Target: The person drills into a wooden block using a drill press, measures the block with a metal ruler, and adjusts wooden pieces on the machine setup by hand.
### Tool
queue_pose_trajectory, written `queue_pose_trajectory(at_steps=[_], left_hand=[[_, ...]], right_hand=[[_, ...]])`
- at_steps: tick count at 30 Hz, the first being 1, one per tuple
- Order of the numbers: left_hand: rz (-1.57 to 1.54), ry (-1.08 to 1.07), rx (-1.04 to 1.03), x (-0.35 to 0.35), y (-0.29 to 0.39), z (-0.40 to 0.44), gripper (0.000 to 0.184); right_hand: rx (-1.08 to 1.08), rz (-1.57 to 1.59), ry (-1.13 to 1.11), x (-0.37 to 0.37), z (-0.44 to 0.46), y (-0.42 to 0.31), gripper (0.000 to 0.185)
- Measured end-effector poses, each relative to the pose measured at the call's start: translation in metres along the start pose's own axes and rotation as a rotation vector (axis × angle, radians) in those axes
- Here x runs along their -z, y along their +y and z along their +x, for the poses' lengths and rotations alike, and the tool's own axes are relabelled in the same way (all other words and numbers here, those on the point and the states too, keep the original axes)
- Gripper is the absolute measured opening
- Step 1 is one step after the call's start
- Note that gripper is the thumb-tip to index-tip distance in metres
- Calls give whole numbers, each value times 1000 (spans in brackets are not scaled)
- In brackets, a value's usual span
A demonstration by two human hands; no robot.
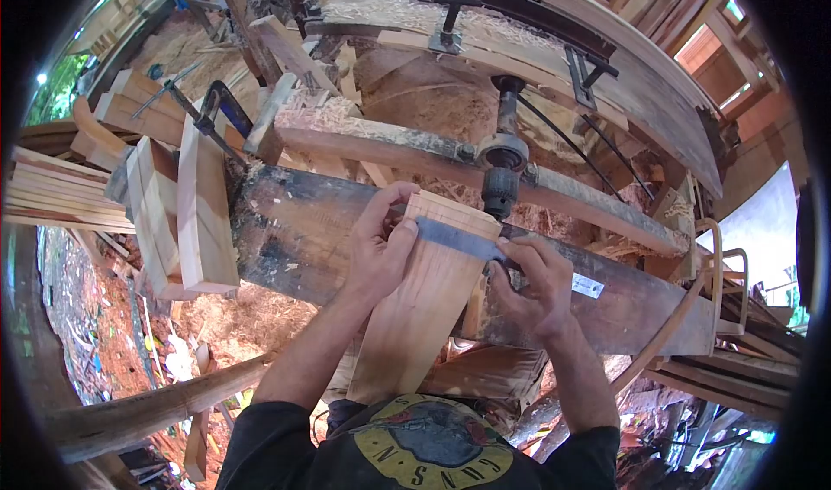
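A pale wooden board [407, 308] leans from my lap up to the dark bench plank, its far end near the drill chuck [499, 197]. Across that end lies a flat grey metal strip [459, 238], ruler-like, though I can make out no markings. My left hand [381, 243] grips the board's left edge, its thumb by the strip's left end. With thumb and fingers, my right hand [538, 286] pinches the strip's right end at the board's right edge. Faint lines run across the board's end above the strip.
Behind the board, a horizontal spindle [509, 109] carries the chuck over a sawdust-covered wooden frame [372, 139]. Thick wood blocks [203, 222] and a clamp [208, 125] stand at the left of the dark plank [290, 209]. A small white label [588, 286] lies right of my hand.
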State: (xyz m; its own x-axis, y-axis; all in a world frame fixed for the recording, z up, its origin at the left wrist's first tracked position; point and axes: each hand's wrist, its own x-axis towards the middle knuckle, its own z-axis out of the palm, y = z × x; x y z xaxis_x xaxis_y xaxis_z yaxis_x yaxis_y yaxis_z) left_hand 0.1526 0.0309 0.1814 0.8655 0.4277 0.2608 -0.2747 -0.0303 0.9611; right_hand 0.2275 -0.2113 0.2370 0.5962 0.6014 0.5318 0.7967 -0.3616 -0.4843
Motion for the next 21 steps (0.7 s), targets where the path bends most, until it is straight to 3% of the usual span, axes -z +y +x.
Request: queue_pose_trajectory(at_steps=[21], left_hand=[[2,-22,21,-2,4,-1,45]], right_hand=[[75,3,-6,5,6,2,30]])
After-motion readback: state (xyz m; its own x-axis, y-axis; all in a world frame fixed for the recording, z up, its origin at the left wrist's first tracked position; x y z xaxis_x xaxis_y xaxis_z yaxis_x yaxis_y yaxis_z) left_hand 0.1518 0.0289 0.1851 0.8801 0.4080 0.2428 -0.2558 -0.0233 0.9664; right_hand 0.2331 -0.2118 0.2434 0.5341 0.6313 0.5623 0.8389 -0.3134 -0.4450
